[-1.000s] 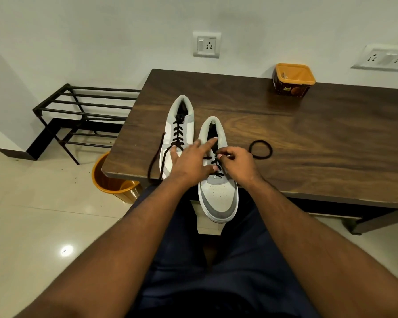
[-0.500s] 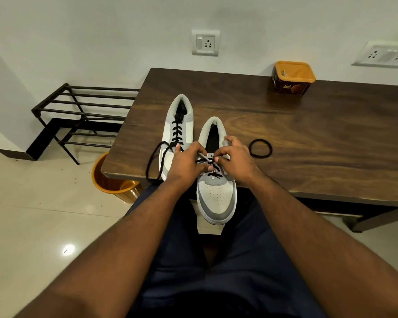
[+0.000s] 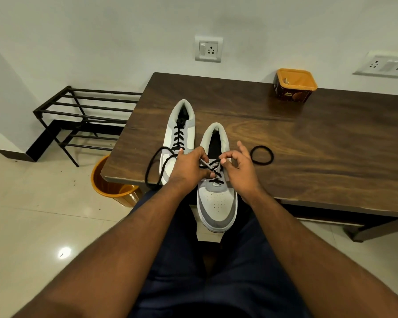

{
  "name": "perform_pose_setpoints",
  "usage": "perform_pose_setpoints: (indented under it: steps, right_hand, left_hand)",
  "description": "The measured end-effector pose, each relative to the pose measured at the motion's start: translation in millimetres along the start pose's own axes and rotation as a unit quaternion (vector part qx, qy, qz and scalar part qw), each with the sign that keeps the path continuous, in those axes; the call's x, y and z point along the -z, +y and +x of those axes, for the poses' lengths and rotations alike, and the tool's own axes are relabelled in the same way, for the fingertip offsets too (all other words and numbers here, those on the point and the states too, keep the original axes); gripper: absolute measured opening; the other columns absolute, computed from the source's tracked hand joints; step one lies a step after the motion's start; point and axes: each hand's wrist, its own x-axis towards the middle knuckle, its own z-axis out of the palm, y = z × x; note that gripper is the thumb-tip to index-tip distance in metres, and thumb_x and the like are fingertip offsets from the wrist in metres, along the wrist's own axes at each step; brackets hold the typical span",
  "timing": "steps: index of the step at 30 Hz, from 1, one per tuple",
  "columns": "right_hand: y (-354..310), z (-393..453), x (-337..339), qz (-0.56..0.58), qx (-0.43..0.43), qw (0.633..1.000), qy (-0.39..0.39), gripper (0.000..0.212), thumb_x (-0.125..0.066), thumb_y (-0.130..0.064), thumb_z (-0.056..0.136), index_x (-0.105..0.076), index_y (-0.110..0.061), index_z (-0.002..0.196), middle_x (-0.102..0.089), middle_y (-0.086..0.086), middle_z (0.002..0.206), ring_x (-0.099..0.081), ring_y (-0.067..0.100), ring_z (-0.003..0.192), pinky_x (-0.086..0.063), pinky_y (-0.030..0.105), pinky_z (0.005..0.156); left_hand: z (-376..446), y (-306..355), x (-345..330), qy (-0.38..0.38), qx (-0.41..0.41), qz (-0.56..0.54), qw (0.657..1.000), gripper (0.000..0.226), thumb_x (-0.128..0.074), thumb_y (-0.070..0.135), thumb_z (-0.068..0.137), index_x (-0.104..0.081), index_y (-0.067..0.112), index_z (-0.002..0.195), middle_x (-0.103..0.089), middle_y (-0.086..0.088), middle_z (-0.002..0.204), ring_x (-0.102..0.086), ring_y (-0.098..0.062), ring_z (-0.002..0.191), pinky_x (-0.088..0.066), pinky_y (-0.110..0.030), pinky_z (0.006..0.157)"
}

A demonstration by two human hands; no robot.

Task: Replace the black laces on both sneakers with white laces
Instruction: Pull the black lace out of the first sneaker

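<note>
While both hands (image 3: pixel 189 166) (image 3: pixel 239 166) pinch the black lace (image 3: pixel 213 165), a black band (image 3: pixel 261 155) (coiled) lies nearby.

Dim warm indoor light, bright glare spot on the glossy floor (image 3: pixel 64 252), soft shadows, wide-angle bending at edges, forearms slightly blurred

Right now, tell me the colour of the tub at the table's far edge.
Orange rim and inside, dark brown printed sides: the tub, clearest in the head view.
</note>
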Motion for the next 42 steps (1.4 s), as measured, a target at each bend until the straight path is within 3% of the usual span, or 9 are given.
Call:
perform_pose_setpoints:
  steps: [6, 16, 19, 22, 26, 29, 33, 37, 42]
  right_hand:
    - [-23, 8, -2, -0.229, 0.054, 0.968, -0.091, 0.015, -0.065, -0.03, 0.091, -0.074, -0.03, 0.102, -0.019, -0.006, 0.161, -0.007, 0.023, 0.149, -0.018, 0.053, 0.116]
    - [-7, -8, 8, -0.028, 0.082, 0.993, 0.074, 0.004, -0.065, -0.021, 0.092, -0.068, -0.023, 0.091, -0.025, -0.002, 0.158, -0.028, 0.015, 0.14, -0.038, 0.033, 0.104]
    - [-10, -4, 2, -0.162, 0.112, 0.98, -0.021, 0.025, -0.067, -0.029, 0.089, -0.07, -0.023, 0.113, -0.015, -0.004, 0.162, -0.015, 0.021, 0.147, -0.028, 0.038, 0.112]
    - [-14, -2, 0, -0.283, 0.117, 0.951, -0.04, 0.017, -0.064, -0.025, 0.091, -0.074, -0.02, 0.104, -0.025, -0.001, 0.159, -0.013, 0.026, 0.147, -0.025, 0.046, 0.116]
    - [-17, -3, 12, -0.186, 0.103, 0.972, 0.102, 0.009, -0.061, -0.015, 0.092, -0.068, -0.013, 0.089, -0.04, 0.003, 0.149, -0.033, 0.025, 0.136, -0.037, 0.037, 0.104]
    - [-20, -1, 25, -0.066, 0.035, 0.978, 0.195, 0.007, -0.061, -0.015, 0.092, -0.065, -0.019, 0.088, -0.039, 0.006, 0.147, -0.037, 0.026, 0.133, -0.043, 0.041, 0.101]
    - [-20, -1, 23, -0.202, 0.094, 0.974, 0.043, 0.035, -0.064, -0.022, 0.091, -0.063, -0.026, 0.126, -0.012, 0.0, 0.162, -0.005, 0.027, 0.148, -0.017, 0.037, 0.112]
    - [-25, 3, 13, -0.365, 0.126, 0.92, -0.066, 0.022, -0.066, -0.03, 0.089, -0.071, -0.03, 0.11, -0.007, -0.001, 0.163, 0.008, 0.029, 0.149, -0.005, 0.05, 0.119]
    - [-29, 9, 21, -0.075, 0.043, 0.991, 0.104, 0.006, -0.067, -0.018, 0.089, -0.07, -0.023, 0.086, -0.03, -0.002, 0.155, -0.022, 0.023, 0.145, -0.025, 0.027, 0.113]
  left_hand:
    - [4, 5, 4, 0.008, -0.022, 0.072, 0.997, 0.036, -0.086, 0.03, 0.067, -0.056, 0.02, 0.083, -0.07, 0.0, 0.077, -0.064, -0.018, 0.089, 0.005, -0.032, 0.12]
    - [5, 13, 2, -0.018, -0.053, 0.19, 0.98, 0.037, -0.079, 0.044, 0.074, -0.05, 0.026, 0.088, -0.061, 0.01, 0.072, -0.054, -0.01, 0.077, 0.003, -0.04, 0.121]
    - [6, 11, 3, -0.013, -0.052, 0.19, 0.98, 0.033, -0.077, 0.043, 0.076, -0.05, 0.026, 0.086, -0.064, 0.009, 0.075, -0.06, -0.013, 0.082, 0.0, -0.042, 0.121]
    - [6, 11, 4, -0.015, -0.04, 0.187, 0.981, 0.032, -0.078, 0.043, 0.074, -0.053, 0.026, 0.086, -0.066, 0.009, 0.077, -0.063, -0.014, 0.088, 0.0, -0.042, 0.121]
    - [5, 12, 8, -0.022, -0.03, 0.16, 0.986, 0.038, -0.081, 0.045, 0.071, -0.056, 0.024, 0.09, -0.057, 0.014, 0.067, -0.06, -0.01, 0.089, 0.003, -0.04, 0.122]
    - [2, 16, 9, -0.022, -0.022, 0.127, 0.991, 0.038, -0.081, 0.037, 0.075, -0.06, 0.018, 0.099, -0.069, 0.001, 0.087, -0.053, -0.018, 0.114, 0.005, -0.035, 0.121]
    - [0, 16, 5, -0.023, -0.021, 0.121, 0.992, 0.038, -0.082, 0.035, 0.074, -0.059, 0.016, 0.098, -0.071, -0.005, 0.095, -0.054, -0.025, 0.118, 0.008, -0.031, 0.119]
    - [1, 9, 4, -0.023, -0.023, 0.111, 0.993, 0.039, -0.083, 0.038, 0.072, -0.057, 0.018, 0.092, -0.07, -0.001, 0.086, -0.064, -0.018, 0.093, 0.01, -0.031, 0.117]
    - [-4, 16, 9, -0.015, -0.012, 0.076, 0.997, 0.038, -0.082, 0.031, 0.075, -0.06, 0.011, 0.099, -0.071, -0.006, 0.096, -0.051, -0.028, 0.122, 0.008, -0.029, 0.117]
